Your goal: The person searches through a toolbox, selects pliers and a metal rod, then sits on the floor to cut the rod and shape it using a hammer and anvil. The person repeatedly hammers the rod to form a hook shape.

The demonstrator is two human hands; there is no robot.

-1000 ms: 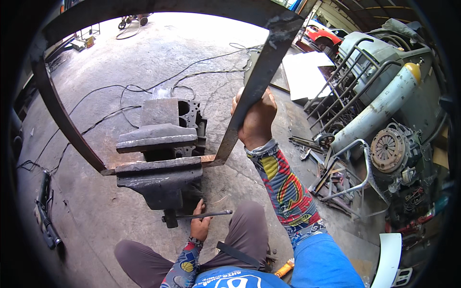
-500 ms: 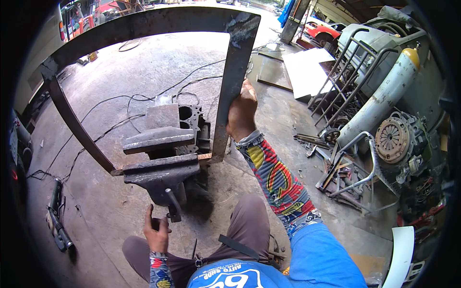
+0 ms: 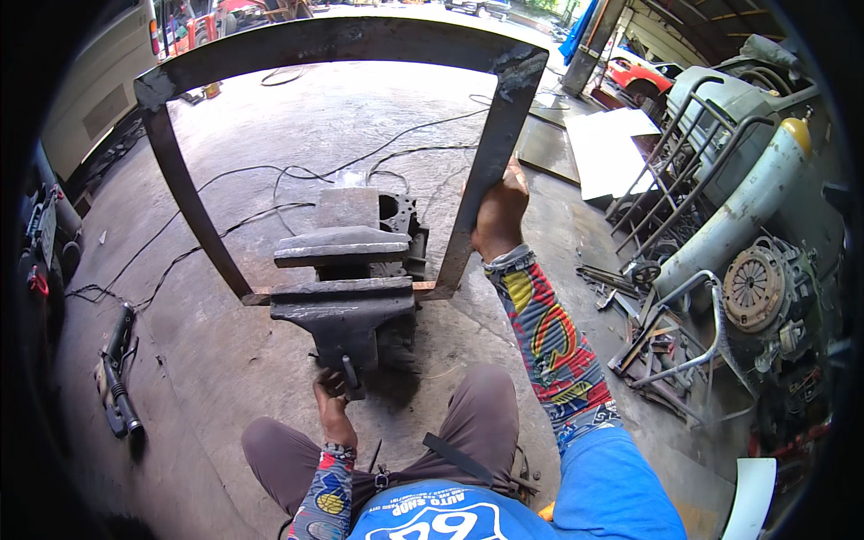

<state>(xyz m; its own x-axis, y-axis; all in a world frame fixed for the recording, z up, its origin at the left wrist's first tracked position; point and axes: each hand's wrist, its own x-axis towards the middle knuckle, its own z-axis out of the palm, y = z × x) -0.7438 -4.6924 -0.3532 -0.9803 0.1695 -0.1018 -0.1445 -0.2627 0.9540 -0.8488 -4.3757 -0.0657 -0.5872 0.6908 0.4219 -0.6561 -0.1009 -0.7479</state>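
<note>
A large rectangular steel frame (image 3: 315, 45) stands upright over a bench vise (image 3: 342, 310). Its bottom bar passes between the vise jaws, along the near jaw, and a gap shows behind it. My right hand (image 3: 500, 211) is closed around the frame's right upright, partly hidden by the steel. Below the near jaw, my left hand (image 3: 334, 405) has its fingers curled at the vise handle (image 3: 349, 369); their tips are partly hidden. Behind the jaws lies an engine block (image 3: 396, 211) with round bores.
Black cables (image 3: 243, 171) run across the concrete floor. A torch-like tool (image 3: 119, 378) lies at left. On the right are metal scraps (image 3: 661, 337), a gas cylinder (image 3: 738, 211) with a yellow top, a clutch assembly (image 3: 754, 283) and a tubular rack (image 3: 693, 144).
My left hand has moved up from beside the vise handle and its fingers have curled in at it. The view has shifted, while my right hand keeps its hold on the frame.
</note>
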